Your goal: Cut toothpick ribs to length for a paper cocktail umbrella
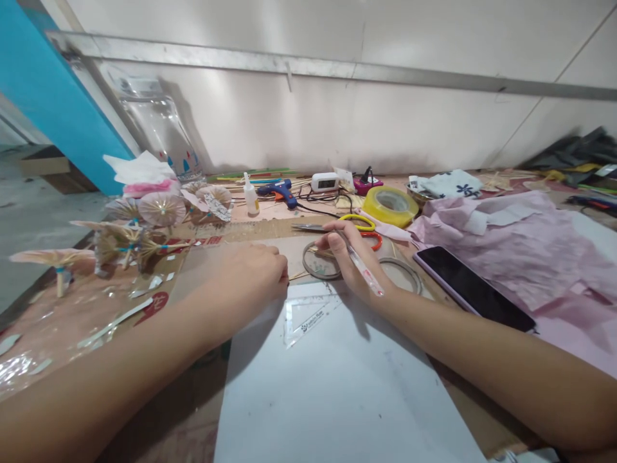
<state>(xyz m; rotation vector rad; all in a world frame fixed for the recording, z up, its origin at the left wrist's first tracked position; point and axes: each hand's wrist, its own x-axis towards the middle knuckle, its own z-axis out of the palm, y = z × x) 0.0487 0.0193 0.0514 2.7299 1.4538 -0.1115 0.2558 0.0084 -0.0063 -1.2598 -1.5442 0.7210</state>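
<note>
We mark the pen (pixel 365 272) first: it sits in the right hand (pixel 347 257), pinched between thumb and fingers. Its long axis runs from the fingertips back and to the right, over the wrist. The writing end is hidden under the fingers, so we cannot tell where it touches.

Just left of those fingertips lies the ring (pixel 321 260), flat on the bench (pixel 58 334), between the two hands and touching or nearly touching the right one. The right hand is the nearer of the two.

The left hand (pixel 255 270) is curled closed, knuckles up, just left of the ring. A thin stick (pixel 296 276) pokes out from its fingertips toward the ring. We cannot tell whether it is pinched or only lying there.

Nearer to us, a clear set square (pixel 308 313) lies between the wrists on the top edge of a white sheet (pixel 337 386). A second ring (pixel 401 270) lies just right of the right wrist.

Beyond the right hand:
- scissors (pixel 359 224), touching or just beside the knuckles
- a yellow tape roll (pixel 389 206)
- further back, a clock (pixel 325 182), a blue glue gun (pixel 279 191) and a glue bottle (pixel 250 195)

A phone (pixel 475 289) lies face up to the right, near the forearm, on the edge of the pink tissue (pixel 530 251). Paper umbrellas (pixel 161 209) cluster far left, well apart from the hands.

Nothing lies between either hand and the ring. The scissors crowd the far side.
</note>
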